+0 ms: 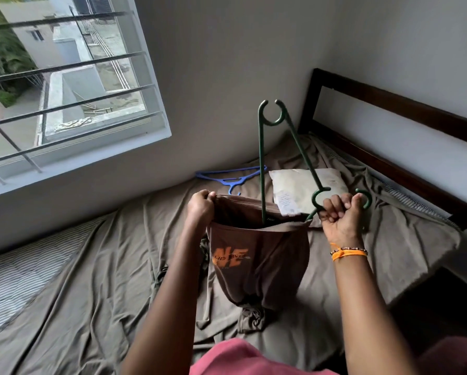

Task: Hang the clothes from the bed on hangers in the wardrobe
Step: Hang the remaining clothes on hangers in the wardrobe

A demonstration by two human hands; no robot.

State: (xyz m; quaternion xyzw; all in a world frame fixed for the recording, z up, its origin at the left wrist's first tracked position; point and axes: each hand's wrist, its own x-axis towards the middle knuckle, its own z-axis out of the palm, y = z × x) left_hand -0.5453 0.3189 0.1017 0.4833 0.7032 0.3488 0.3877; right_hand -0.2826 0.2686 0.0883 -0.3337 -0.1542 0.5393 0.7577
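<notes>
Left hand [200, 205] pinches the hem of brown t-shirt [256, 255], fingers curled on the cloth, holding it open above the bed [91, 280]. Right hand [340, 215] is fisted round the hook end of green hanger [262, 169]; one hanger arm goes down inside the shirt opening. Blue hanger [232, 180] lies on bed near wall, beside a pillow [300, 188]. Orange wristband [348, 253] on right wrist.

We lose the green hanger's [262, 163] lower end inside the brown T-shirt [256, 255], whose orange print folds leave unreadable.
</notes>
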